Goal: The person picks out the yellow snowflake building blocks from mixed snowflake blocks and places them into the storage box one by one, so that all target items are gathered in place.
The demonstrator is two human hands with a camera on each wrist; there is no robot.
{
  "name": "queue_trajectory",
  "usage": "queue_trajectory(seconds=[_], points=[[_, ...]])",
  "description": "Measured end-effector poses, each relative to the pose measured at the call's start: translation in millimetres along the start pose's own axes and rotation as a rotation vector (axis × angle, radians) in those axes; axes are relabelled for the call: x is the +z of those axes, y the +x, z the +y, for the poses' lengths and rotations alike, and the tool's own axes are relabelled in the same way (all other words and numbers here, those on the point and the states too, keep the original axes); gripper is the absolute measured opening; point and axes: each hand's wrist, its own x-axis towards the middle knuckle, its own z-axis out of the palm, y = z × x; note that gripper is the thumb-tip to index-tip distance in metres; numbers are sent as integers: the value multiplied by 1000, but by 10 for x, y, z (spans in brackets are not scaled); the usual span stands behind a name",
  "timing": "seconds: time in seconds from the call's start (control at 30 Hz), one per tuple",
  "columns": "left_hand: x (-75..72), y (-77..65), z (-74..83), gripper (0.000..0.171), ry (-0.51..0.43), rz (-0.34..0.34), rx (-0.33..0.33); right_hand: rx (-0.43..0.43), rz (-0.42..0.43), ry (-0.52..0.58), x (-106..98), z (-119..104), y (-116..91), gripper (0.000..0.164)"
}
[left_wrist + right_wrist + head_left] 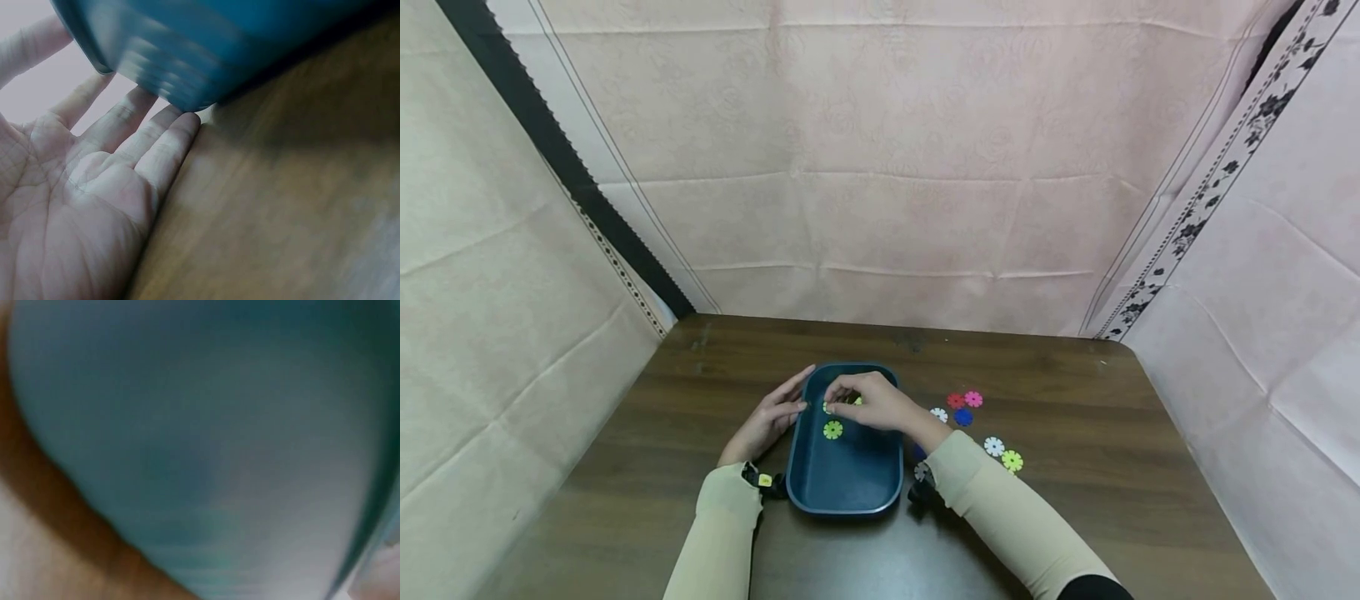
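Note:
A dark blue rectangular tray point(846, 498) sits on the wooden table. Against its left side rests my left hand point(769, 423), its fairly straight fingers touching the outer wall and its thumb at the rim; in the left wrist view, the palm point(75, 200) faces the tray wall point(206, 50). My right hand point(876, 402) is over the tray's far half, thumb and fingertips pinching a small yellow-green flower-shaped disc point(826, 407). Nearer, another yellow-green flower disc point(832, 429) lies on the tray floor. Part of one more shows behind the right hand. The right wrist view is blurred, mostly tray wall point(187, 444).
Right of the tray lie loose flower discs: a red one point(955, 401), a pink one point(973, 399), a blue one point(963, 417), a white one point(994, 447) and a yellow-green one point(1012, 461). Others sit partly under the right forearm. Pale cloth walls point(887, 167) enclose the table point(1075, 433).

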Motion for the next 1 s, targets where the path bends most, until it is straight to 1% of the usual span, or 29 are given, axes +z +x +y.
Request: queue_trajectory(seconds=[0.17, 0.33, 0.5, 0.63, 0.77, 1.0], points=[[4, 4, 0, 62, -8, 1, 2, -27, 26, 42, -70, -78, -2, 20], [1, 6, -4, 62, -8, 2, 2, -14, 58, 70, -130, -98, -25, 15], [7, -1, -7, 62, 11, 19, -16, -17, 88, 90, -198, -84, -77, 17], [13, -3, -7, 61, 27, 34, -31, 1, 113, 106, -270, -88, -159, 18], [19, -3, -5, 61, 23, 39, -37, 19, 147, 125, -341, -59, -263, 15], [15, -5, 7, 61, -11, 28, -22, 78, 184, 168, -447, 8, -462, 16]])
